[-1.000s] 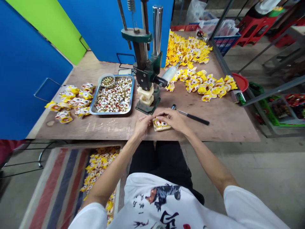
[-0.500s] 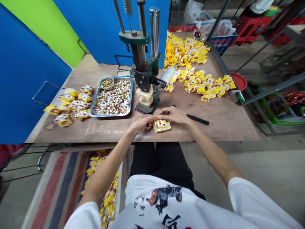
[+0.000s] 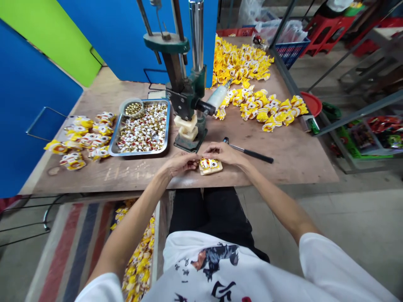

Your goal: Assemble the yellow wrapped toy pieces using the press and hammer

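Observation:
A small yellow-and-white toy head [image 3: 208, 163] with a dark eye rests on a cream block [image 3: 211, 171] near the table's front edge. My left hand [image 3: 181, 164] has its fingers curled at the toy's left side, thumb and forefinger pinching its upper left edge. From above, my right hand [image 3: 224, 152] closes its fingers on the toy's far edge. The fingertips partly hide where they grip. Just beyond stands a green hand press [image 3: 185, 96] with cream jaw-like blocks [image 3: 186, 127]. Right of my right hand lies a black-handled hammer [image 3: 252, 153].
A metal tray [image 3: 111, 144] of small white-and-gold parts stands left of the press, with a bowl of gold beads [image 3: 132, 108] in its corner. Yellow toy heads [image 3: 80, 136] lie at far left, with a larger heap [image 3: 242, 63] at back right. Blue panels [image 3: 110, 37] stand behind.
The view has shifted slightly, so the table things appear further left. Both hands stay at the toy with little finger movement. More of the hammer's head shows beyond my right hand.

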`<state>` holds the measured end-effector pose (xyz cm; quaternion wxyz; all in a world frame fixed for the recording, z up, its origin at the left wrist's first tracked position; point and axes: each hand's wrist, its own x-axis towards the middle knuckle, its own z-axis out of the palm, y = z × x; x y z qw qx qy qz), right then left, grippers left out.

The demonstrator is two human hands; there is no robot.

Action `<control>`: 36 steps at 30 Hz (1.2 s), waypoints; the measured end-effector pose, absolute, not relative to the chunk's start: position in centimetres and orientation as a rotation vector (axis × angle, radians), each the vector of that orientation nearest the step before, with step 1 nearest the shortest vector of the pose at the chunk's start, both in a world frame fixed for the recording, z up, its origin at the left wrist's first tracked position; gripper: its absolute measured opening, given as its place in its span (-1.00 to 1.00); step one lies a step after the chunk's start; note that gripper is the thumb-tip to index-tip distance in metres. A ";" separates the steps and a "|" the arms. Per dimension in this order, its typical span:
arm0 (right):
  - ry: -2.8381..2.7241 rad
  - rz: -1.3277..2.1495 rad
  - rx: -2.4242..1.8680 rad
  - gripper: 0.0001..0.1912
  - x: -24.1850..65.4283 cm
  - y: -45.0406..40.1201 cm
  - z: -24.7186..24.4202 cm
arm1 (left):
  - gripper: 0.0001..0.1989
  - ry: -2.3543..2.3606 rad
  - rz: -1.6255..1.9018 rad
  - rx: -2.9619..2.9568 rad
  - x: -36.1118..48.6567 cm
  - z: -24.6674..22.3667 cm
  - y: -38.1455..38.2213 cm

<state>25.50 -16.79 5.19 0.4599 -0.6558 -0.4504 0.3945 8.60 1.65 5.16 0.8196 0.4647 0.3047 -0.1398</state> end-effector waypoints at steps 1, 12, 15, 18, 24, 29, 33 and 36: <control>-1.102 0.964 -1.615 -0.52 25.4 -16.8 5.0 | -0.79 0.655 -0.309 0.974 8.7 5.2 1.7; -1.147 0.268 -2.018 -0.58 27.8 -23.0 7.7 | -0.88 0.750 -0.254 0.967 9.2 4.8 1.4; -1.147 0.197 -2.292 -0.58 29.6 -27.0 5.9 | -0.88 0.732 -0.254 0.959 9.4 4.8 1.2; -1.204 0.427 -2.396 -0.70 29.6 -28.3 5.2 | -0.87 0.728 -0.259 0.947 9.5 4.8 1.2; -1.327 0.142 -2.131 -0.60 25.5 -26.2 10.6 | -0.87 0.722 -0.231 0.939 9.2 4.9 0.8; -1.319 -0.340 -2.063 -0.42 23.0 -26.1 8.9 | -0.84 0.690 -0.231 0.953 9.1 4.8 0.5; -1.470 0.042 -2.096 -0.32 23.2 -26.1 7.3 | -0.72 0.643 -0.201 1.002 8.9 4.5 0.3; -1.134 -0.004 -2.128 -0.44 24.2 -26.6 7.5 | -0.62 0.598 -0.119 1.064 8.2 4.4 0.2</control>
